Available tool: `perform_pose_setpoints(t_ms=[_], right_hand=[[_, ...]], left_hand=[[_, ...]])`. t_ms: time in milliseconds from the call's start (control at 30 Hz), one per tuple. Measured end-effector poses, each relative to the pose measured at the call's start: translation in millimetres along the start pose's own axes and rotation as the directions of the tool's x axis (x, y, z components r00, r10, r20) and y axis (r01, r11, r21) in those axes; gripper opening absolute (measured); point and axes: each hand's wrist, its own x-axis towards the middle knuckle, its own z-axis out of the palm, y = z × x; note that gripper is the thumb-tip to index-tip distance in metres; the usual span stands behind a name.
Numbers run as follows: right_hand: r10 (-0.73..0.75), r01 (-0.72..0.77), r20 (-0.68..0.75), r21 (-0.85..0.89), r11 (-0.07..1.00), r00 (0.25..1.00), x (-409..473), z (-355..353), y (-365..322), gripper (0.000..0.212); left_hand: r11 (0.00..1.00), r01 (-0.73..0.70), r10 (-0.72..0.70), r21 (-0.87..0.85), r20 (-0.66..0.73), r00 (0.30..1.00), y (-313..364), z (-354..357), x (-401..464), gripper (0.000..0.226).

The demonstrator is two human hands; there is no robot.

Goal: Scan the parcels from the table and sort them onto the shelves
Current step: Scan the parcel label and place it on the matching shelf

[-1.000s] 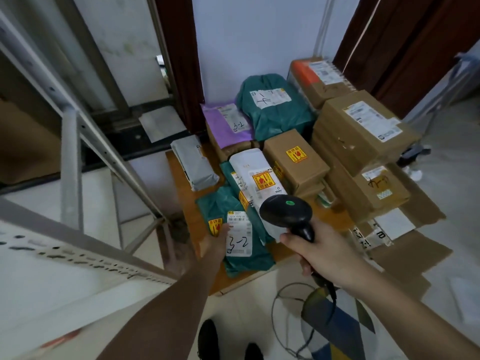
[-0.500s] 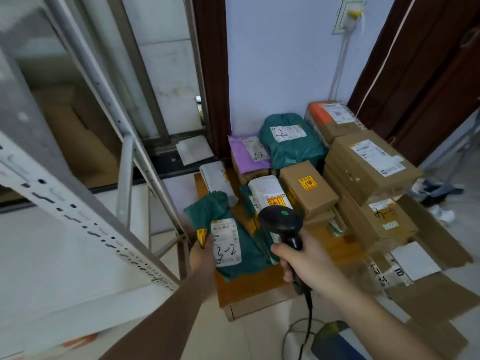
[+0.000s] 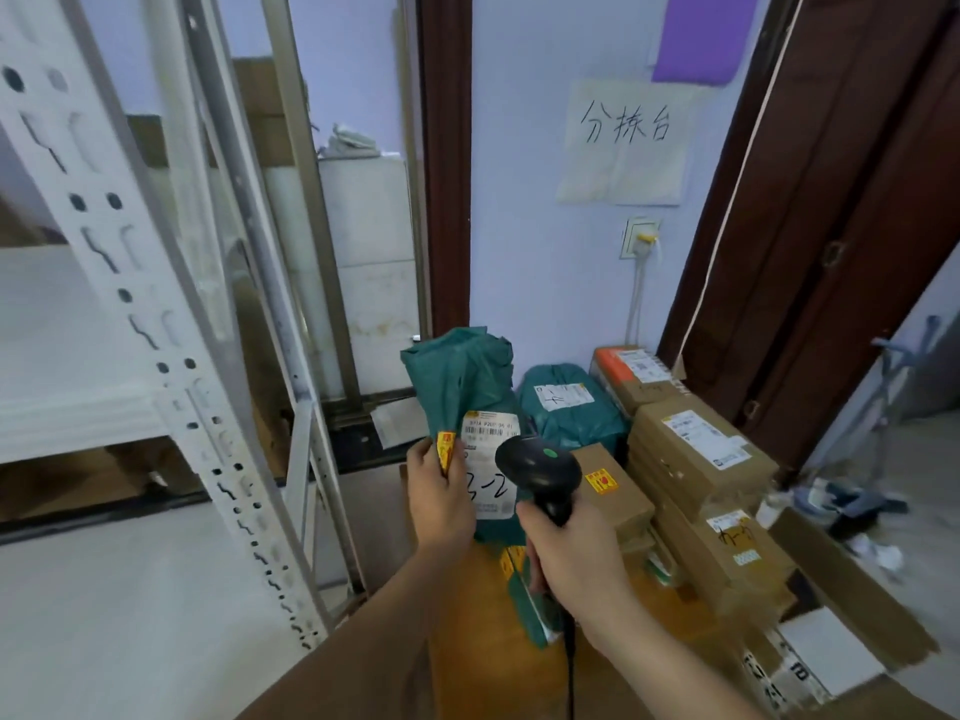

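Observation:
My left hand [image 3: 440, 498] grips a green bag parcel [image 3: 460, 379] by its lower edge and holds it upright above the table. Its white label reads "3-2". My right hand [image 3: 574, 556] grips a black barcode scanner [image 3: 537, 467] by the handle, its head right in front of the label. More parcels lie on the wooden table [image 3: 467, 641]: another green bag [image 3: 569, 413], a small brown box [image 3: 610, 485] with a yellow sticker, and stacked brown boxes [image 3: 696, 454].
A white metal shelf rack [image 3: 130, 314] stands at the left, its upright close to my left arm. Flattened cardboard [image 3: 852, 605] lies on the floor at the right. A dark wooden door frame [image 3: 810, 210] rises behind the boxes. The scanner's cable [image 3: 570, 683] hangs down.
My left hand has lifted the green "3-2" parcel off the table to upright. The scanner has risen to the label. The camera has tilted up.

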Motion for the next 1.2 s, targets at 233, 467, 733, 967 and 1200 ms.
perform_pose_setpoints(t_ms=[233, 467, 733, 967, 1200], right_hand=[[0.019, -0.018, -0.019, 0.062, 0.998, 1.000, -13.2, -1.4, -1.9, 0.019], [0.068, -0.066, -0.019, 0.109, 0.992, 0.997, -22.0, -2.5, 1.2, 0.024], [0.009, -0.009, 0.022, -0.003, 1.000, 1.000, -36.1, -11.1, -9.9, 0.020], [-0.153, 0.185, 0.221, -0.134, 0.973, 0.963, -58.1, -11.7, -19.9, 0.016], [-0.290, 0.361, 0.415, -0.102, 0.927, 0.862, -85.5, -11.8, -43.8, 0.024]], left_hand=[[0.998, -0.007, 0.004, -0.061, -0.043, 0.999, 18.0, 3.5, -23.3, 0.025], [0.996, -0.024, 0.019, -0.088, -0.057, 0.998, 20.5, 3.4, -38.2, 0.009], [0.998, 0.007, -0.009, -0.056, -0.044, 0.999, 13.9, -14.2, -41.6, 0.020], [1.000, -0.006, 0.004, -0.011, -0.126, 0.992, 18.0, -60.8, -67.5, 0.027], [0.999, -0.048, 0.043, -0.010, -0.299, 0.953, 20.5, -123.0, -133.1, 0.013]])
